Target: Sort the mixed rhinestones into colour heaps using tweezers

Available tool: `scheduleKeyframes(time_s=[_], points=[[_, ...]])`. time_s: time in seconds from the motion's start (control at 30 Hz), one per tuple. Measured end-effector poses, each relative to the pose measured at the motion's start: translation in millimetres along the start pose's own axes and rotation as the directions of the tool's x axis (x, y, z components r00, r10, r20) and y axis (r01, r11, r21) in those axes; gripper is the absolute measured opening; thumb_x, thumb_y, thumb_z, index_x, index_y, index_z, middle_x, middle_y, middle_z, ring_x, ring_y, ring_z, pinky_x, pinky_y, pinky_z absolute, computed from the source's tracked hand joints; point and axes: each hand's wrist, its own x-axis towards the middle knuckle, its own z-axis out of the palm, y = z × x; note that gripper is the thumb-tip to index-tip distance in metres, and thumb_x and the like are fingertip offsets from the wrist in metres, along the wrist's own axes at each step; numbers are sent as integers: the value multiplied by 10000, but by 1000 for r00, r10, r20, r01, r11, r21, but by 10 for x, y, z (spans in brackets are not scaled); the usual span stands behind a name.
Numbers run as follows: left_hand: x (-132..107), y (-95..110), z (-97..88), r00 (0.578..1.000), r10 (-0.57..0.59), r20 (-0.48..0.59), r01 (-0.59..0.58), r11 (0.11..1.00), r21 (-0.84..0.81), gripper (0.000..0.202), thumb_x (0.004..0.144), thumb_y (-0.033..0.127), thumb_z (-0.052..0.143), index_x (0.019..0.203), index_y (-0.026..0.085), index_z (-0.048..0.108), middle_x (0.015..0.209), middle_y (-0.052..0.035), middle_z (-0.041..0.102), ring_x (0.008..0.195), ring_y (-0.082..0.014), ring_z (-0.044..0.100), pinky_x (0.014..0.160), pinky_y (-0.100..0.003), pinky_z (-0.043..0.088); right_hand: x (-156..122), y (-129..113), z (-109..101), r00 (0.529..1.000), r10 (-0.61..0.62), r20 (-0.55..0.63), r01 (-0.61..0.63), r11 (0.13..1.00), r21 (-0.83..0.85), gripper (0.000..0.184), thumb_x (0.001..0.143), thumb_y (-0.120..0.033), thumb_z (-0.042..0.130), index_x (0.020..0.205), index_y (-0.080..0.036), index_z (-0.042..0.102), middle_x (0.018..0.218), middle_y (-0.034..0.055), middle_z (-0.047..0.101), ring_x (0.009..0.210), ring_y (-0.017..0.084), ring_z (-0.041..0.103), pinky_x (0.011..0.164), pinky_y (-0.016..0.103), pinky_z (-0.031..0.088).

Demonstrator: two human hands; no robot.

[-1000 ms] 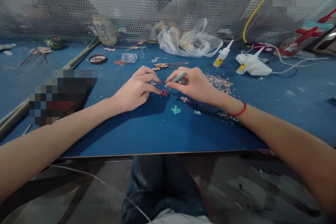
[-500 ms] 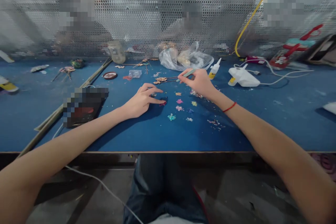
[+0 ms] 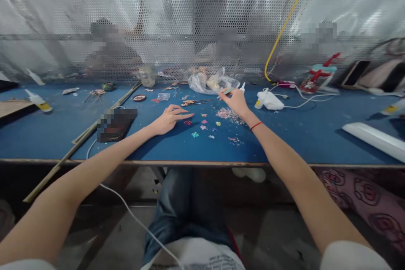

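My left hand [image 3: 170,120] lies flat on the blue work table [image 3: 63,135], fingers apart and holding nothing, with its fingertips just left of a small pink cluster of rhinestones [image 3: 187,122]. My right hand [image 3: 236,101] grips pale green tweezers [image 3: 228,91] above the table, near a scattered pile of multicoloured sequins [image 3: 226,114]. Small flower-shaped groups of gems [image 3: 203,127] lie between my hands. Gold-coloured ornaments on long metal pins [image 3: 192,102] lie beyond my fingers.
A white glue gun [image 3: 268,100] with its cord, a glue bottle [image 3: 242,88] and a plastic bag [image 3: 211,82] stand at the table's far side. A pixelated dark object [image 3: 116,125] sits left of my left forearm. Perforated metal mesh [image 3: 190,17] rises behind, with people [image 3: 110,46] beyond it.
My right hand and tweezers have moved away from my left hand toward the table's far side. The head view has tilted upward, showing more mesh and my lap.
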Motion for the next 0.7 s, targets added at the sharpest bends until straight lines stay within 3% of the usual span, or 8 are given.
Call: scheduleKeyframes(time_s=[0.13, 0.3, 0.5, 0.7], points=[[-1, 3, -10, 999, 47, 7, -47, 999, 6, 794, 773, -51, 363, 1361, 380, 678, 1512, -19, 562, 1329, -263, 391, 1186, -542, 334, -154, 105, -202, 999, 45, -6, -46, 993, -113, 204, 936, -277, 619, 888, -153, 774, 896, 100, 802, 826, 228, 732, 854, 332, 538], [-22, -32, 0, 999, 29, -37, -28, 999, 25, 797, 786, -60, 344, 1389, 355, 660, 1484, -49, 578, 1304, -271, 386, 1176, -583, 348, -225, 283, -388, 992, 121, -39, -127, 962, -242, 243, 968, -278, 572, 988, -144, 773, 914, 130, 788, 884, 250, 718, 828, 327, 509], [-39, -13, -25, 999, 49, -23, -49, 999, 11, 779, 787, -62, 351, 1312, 385, 712, 1465, -14, 598, 1307, -247, 410, 1198, -533, 355, -237, 384, -390, 988, 154, 10, -141, 926, -351, 239, 977, -296, 586, 976, -151, 776, 923, 135, 767, 893, 258, 691, 794, 316, 464], [-44, -41, -16, 997, 20, -69, -20, 1000, 3, 762, 797, -51, 348, 1370, 327, 682, 1455, -56, 603, 1304, -255, 400, 1203, -551, 346, -228, 423, -404, 991, 130, 9, -114, 897, -426, 291, 1009, -330, 547, 1071, -153, 769, 1028, 161, 749, 921, 265, 679, 788, 315, 441]])
